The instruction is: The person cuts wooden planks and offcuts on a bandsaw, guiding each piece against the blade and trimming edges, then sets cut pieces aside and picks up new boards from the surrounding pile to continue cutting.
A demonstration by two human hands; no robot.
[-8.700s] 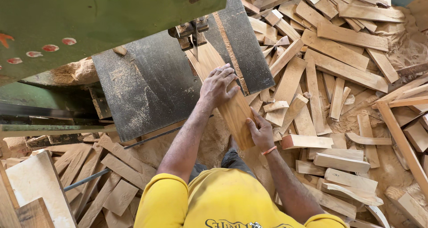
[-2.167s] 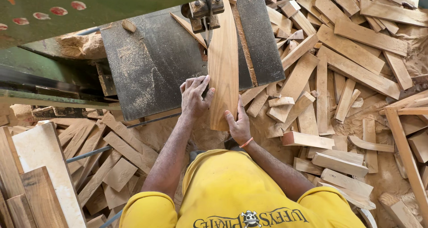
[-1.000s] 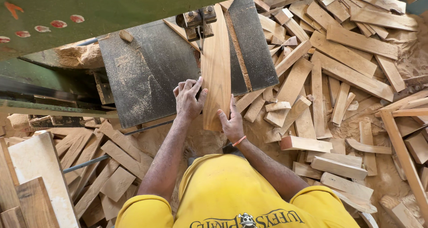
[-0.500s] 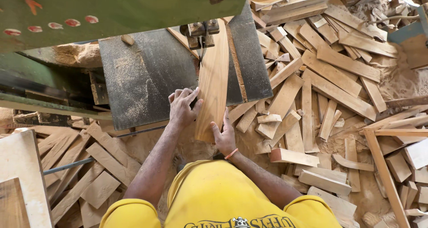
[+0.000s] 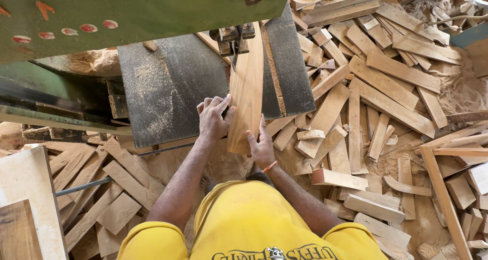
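Pushed farther up the bench (image 5: 168,92) toward the blade guide (image 5: 234,36) than half a second ago: board (image 5: 246,92), long axis pointing away. Left hand (image 5: 213,118) flat, fingers spread on its left edge; right hand (image 5: 262,148) nearer, fingers pressed against its near end.

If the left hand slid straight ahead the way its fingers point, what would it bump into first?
Probably the saw's blade guide. The left hand lies at the wooden board's left edge, fingers pointing up the dark saw table toward it, though depth is hard to judge.
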